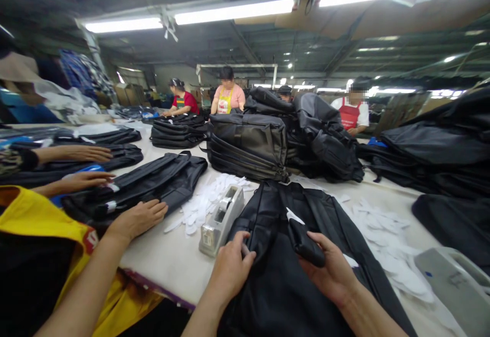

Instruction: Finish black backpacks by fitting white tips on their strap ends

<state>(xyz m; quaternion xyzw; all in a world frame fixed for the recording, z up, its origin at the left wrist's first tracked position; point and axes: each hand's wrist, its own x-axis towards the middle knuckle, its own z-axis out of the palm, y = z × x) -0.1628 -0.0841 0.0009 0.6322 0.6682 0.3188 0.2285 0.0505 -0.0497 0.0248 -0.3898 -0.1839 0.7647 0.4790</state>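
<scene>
A black backpack (279, 286) lies flat on the table in front of me. My left hand (231, 270) is at its left edge with fingers and thumb curled together; what they pinch, if anything, I cannot make out. In my right hand (331, 273) is a padded black strap (305, 242), raised above the bag, with a white paper piece (294, 216) at its upper end. Beside my left hand stands a grey tape dispenser (222, 219). Another white slip shows by my right wrist.
Loose white paper pieces (209, 199) lie behind the dispenser, and more white pieces (386, 240) at the right. A second dispenser (455, 286) stands front right. Stacked black bags (248, 143) rise behind. At left, a co-worker's hand (140, 219) rests on another backpack (164, 176).
</scene>
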